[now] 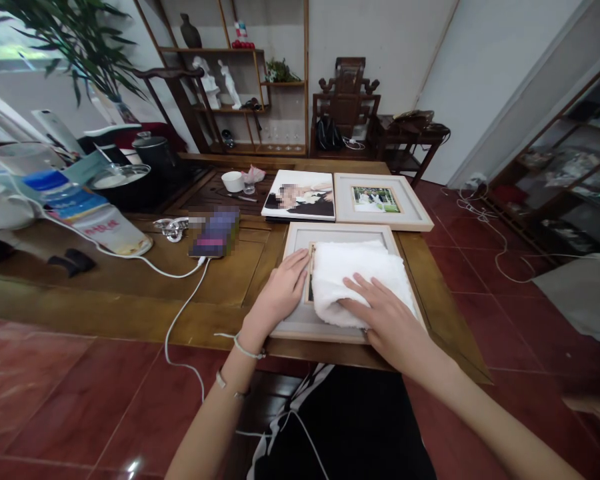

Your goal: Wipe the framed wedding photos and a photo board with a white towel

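A pale wooden picture frame lies flat near the front edge of the wooden table. A folded white cloth covers most of its glass. My right hand rests flat on the cloth's front part, fingers stretched out. My left hand lies flat on the frame's left border, fingers extended and pressing on it. Behind this frame lie a second framed photo and an unframed photo print.
A phone on a white charging cable lies left of the frame. Farther left are a packet, a kettle, a cup and a plant. Shelves and a carved chair stand behind; red tiles lie to the right.
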`<state>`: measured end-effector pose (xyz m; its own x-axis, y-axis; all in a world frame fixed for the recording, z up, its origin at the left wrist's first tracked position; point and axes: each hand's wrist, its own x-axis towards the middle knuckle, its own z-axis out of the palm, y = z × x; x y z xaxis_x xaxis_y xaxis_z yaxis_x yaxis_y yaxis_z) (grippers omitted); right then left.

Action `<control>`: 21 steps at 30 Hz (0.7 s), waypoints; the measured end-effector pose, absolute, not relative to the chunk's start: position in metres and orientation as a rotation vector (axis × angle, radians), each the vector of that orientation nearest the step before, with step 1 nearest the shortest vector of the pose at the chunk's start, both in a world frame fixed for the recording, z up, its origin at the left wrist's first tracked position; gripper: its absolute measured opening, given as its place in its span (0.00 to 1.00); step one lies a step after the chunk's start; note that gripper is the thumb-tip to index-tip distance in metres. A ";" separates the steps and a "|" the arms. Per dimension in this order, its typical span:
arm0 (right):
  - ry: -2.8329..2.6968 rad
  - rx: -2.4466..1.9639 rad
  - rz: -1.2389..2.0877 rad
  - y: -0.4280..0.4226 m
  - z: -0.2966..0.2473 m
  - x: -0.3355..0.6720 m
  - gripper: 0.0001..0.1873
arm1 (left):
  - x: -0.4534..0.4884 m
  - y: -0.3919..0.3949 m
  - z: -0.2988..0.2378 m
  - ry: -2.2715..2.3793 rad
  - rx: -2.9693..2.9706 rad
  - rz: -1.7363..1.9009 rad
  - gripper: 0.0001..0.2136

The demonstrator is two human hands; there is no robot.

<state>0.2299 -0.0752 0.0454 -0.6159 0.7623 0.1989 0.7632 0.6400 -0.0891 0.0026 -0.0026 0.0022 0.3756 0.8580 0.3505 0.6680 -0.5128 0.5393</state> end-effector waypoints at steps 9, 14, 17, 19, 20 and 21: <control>-2.578 -1.265 -0.025 -0.060 0.042 0.231 0.40 | 0.002 -0.003 0.002 1.347 2.332 0.865 0.19; -2.576 -1.225 -0.033 -0.045 0.041 0.234 0.40 | 0.002 -0.003 0.001 1.341 2.330 0.885 0.19; -2.597 -1.193 -0.008 -0.046 0.043 0.233 0.40 | 0.001 -0.003 0.000 1.351 2.330 0.870 0.19; -2.627 -1.195 0.039 -0.056 0.047 0.230 0.39 | 0.001 -0.002 0.000 1.350 2.342 0.851 0.19; -2.649 -1.196 0.070 -0.064 0.049 0.228 0.38 | 0.001 -0.002 0.000 1.348 2.349 0.840 0.19; -2.671 -1.197 0.102 -0.072 0.052 0.227 0.38 | 0.001 -0.002 0.000 1.350 2.354 0.829 0.19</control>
